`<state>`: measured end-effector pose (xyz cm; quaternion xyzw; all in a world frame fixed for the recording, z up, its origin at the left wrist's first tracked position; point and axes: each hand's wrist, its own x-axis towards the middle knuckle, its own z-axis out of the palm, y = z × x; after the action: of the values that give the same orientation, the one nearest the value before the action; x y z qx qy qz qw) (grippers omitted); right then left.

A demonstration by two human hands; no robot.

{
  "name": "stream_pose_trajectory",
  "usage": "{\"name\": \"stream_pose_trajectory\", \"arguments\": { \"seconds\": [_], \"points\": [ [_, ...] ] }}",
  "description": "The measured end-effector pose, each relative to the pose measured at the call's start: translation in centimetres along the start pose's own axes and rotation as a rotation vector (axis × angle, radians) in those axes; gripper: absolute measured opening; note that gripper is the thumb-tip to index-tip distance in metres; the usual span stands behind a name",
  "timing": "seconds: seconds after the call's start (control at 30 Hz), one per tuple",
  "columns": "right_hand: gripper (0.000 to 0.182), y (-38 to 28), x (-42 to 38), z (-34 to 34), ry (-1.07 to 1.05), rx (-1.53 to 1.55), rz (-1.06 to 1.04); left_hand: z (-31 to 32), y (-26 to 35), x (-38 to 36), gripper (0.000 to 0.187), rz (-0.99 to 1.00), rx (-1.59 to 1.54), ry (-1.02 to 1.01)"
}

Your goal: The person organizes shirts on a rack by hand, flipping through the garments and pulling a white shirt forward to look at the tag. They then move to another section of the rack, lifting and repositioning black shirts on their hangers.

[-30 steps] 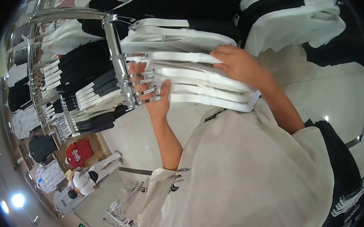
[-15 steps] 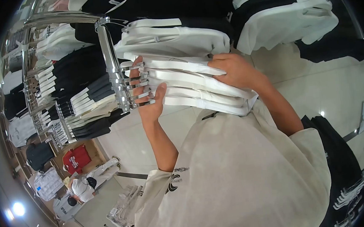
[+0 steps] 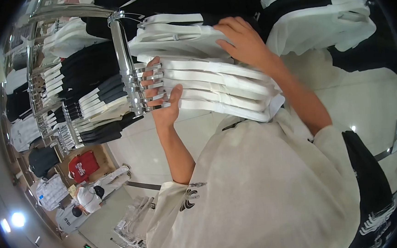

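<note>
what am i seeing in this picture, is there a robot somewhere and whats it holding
There is no robot: these are a person's two bare hands. The one camera sits on the person's head, looking down, so the beige shirt at the bottom is the wearer's own. Its curved view bends the edges.

Nothing lies on a worktop in front of them. Instead, a bunch of white garments hangs from a shiny metal rail. The left hand grasps the bunch at the metal hanger hooks. The right hand touches another white garment just behind; whether it grips the cloth is unclear.

Further off, another person in white is near a red shirt.
</note>
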<state>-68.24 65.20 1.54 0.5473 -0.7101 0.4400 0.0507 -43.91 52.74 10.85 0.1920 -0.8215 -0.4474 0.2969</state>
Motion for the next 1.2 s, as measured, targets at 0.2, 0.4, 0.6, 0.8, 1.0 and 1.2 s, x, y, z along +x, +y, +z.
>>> {"name": "stream_pose_trajectory", "arguments": {
  "seconds": [0.2,0.4,0.6,0.8,1.0,1.2],
  "points": [
    [0.039,2.5,3.0,2.2,-0.299,-0.2,0.087,0.2,-0.2,0.0,0.076,-0.048,-0.063,0.021],
    [0.041,6.9,6.2,3.5,-0.213,-0.269,0.007,-0.1,-0.1,-0.2,0.076,-0.006,0.023,0.01],
    [0.042,9.1,8.6,3.9,-0.322,-0.173,0.008,0.0,-0.1,-0.2,0.075,0.012,0.015,0.018],
    [0.041,7.4,8.7,2.6,-0.43,-0.068,0.08,0.1,-0.1,-0.2,0.076,0.019,0.047,0.033],
    [0.04,8.0,7.9,2.7,-0.42,-0.029,0.071,0.4,0.0,-0.2,0.078,-0.019,0.038,0.053],
    [0.036,6.2,7.0,1.1,-0.489,-0.052,0.086,0.6,0.4,-0.3,0.078,-0.071,0.002,0.071]
  ]
}}
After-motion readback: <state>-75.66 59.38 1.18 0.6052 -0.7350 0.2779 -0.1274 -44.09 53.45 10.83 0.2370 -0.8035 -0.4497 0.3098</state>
